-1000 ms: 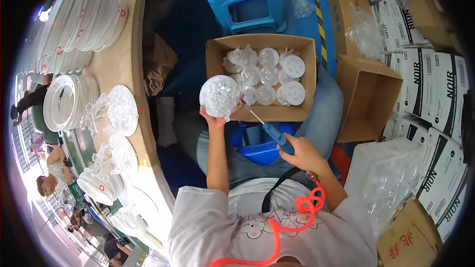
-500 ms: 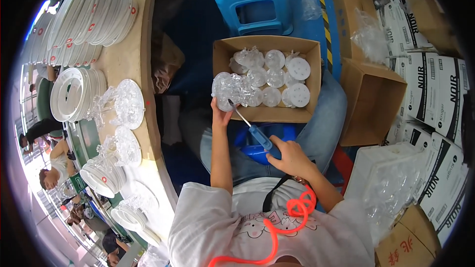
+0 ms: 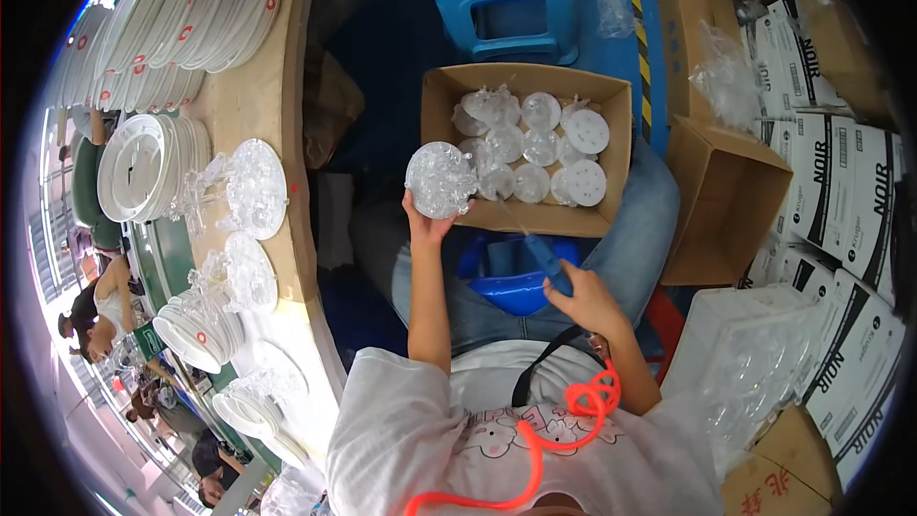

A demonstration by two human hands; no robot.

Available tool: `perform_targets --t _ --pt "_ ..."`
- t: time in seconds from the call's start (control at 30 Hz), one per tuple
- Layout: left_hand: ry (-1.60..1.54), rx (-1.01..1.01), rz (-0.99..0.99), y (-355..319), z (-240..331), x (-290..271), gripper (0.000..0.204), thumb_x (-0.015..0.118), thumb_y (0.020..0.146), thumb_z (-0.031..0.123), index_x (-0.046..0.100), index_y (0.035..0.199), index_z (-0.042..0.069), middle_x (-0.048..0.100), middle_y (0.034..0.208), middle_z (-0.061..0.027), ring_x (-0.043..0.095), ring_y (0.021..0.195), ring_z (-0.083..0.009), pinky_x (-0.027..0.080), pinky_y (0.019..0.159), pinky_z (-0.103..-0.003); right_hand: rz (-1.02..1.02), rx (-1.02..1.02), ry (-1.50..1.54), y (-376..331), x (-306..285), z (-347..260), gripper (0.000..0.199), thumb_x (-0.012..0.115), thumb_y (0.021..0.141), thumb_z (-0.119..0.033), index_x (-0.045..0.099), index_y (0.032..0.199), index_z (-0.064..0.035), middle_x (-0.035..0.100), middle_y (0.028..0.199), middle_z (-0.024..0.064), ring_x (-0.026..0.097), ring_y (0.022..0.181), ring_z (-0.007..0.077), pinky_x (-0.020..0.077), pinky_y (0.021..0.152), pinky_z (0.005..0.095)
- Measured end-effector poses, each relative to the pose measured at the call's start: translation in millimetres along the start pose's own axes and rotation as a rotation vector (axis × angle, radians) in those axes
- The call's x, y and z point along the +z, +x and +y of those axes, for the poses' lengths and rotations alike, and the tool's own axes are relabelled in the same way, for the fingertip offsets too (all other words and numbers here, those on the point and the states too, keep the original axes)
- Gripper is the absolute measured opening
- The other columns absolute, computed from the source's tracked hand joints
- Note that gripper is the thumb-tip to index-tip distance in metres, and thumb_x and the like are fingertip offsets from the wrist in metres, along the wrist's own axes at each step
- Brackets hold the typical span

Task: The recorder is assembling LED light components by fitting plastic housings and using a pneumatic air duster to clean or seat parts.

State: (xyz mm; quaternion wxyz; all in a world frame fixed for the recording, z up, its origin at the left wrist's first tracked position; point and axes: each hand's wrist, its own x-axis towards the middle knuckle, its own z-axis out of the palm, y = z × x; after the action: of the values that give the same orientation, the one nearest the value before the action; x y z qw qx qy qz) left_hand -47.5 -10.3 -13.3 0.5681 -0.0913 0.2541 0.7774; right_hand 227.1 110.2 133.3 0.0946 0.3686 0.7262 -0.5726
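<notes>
My left hand is closed on a clear plastic round piece, whose disc-like shape faces up with jagged clear detail on it. It is held at the left edge of a cardboard box. In my right hand is a screwdriver with a blue handle; its thin shaft is blurred and points up-left toward the box, apart from the piece. Several round clear pieces fill the box, some topped with white discs.
Tall stacks of white plates and more clear pieces stand on the table at left. A blue stool is beyond the box. An open carton, printed cartons and a plastic-covered bin line the right.
The screwdriver's tip has come away from the clear piece, and my right hand has drawn back to the right. My left hand has turned the piece so its round face shows more.
</notes>
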Motion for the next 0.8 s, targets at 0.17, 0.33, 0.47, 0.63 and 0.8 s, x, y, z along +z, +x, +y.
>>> perform_targets --t 0.17,0.33,0.47,0.63,0.8 --pt "-0.037 -0.026 -0.105 -3 -8 2 0.097 0.066 0.064 0.06 0.026 0.141 0.017 0.027 0.144 -0.019 0.026 0.127 -0.0527 0.038 0.09 -0.064 -0.067 -0.04 0.059 -3 -7 -10 0.037 0.058 0.081 -0.034 0.056 0.099 -0.0026 0.059 0.068 0.0222 0.058 0.069 0.042 0.0444 0.063 0.0474" --pt "-0.161 0.015 -0.017 -1 -8 4 0.097 0.068 0.062 0.058 0.027 0.14 0.019 0.027 0.143 -0.0181 0.024 0.128 -0.0518 0.039 0.088 -0.064 -0.207 -0.034 -0.072 -15 -10 -24 0.025 0.061 0.081 -0.026 0.057 0.092 -0.0042 0.064 0.078 0.0162 0.062 0.075 0.0347 0.0472 0.068 0.0378" --pt "-0.193 0.026 -0.016 -1 -5 5 0.096 0.069 0.062 0.057 0.028 0.14 0.019 0.027 0.143 -0.0178 0.024 0.128 -0.0521 0.04 0.087 -0.064 -0.005 -0.112 0.054 -9 -5 -11 0.032 0.06 0.079 -0.029 0.056 0.098 -0.0043 0.06 0.071 0.0207 0.059 0.07 0.0408 0.045 0.066 0.0483" --pt "-0.245 0.039 -0.093 -8 -10 0 0.099 0.069 0.058 0.059 0.03 0.14 0.02 0.027 0.144 -0.0179 0.023 0.128 -0.0531 0.042 0.083 -0.063 -0.126 -0.119 0.039 -9 -13 -31 0.03 0.06 0.079 -0.03 0.055 0.096 -0.0059 0.06 0.069 0.0199 0.059 0.07 0.04 0.045 0.066 0.049" --pt "-0.201 0.166 0.047 -12 -21 11 0.099 0.068 0.057 0.06 0.031 0.14 0.021 0.027 0.144 -0.0152 0.024 0.126 -0.0546 0.044 0.078 -0.061 -0.159 -0.102 -0.068 -3 -17 -31 0.035 0.061 0.077 -0.032 0.054 0.099 -0.0059 0.061 0.07 0.0204 0.059 0.07 0.0412 0.0456 0.067 0.0498"
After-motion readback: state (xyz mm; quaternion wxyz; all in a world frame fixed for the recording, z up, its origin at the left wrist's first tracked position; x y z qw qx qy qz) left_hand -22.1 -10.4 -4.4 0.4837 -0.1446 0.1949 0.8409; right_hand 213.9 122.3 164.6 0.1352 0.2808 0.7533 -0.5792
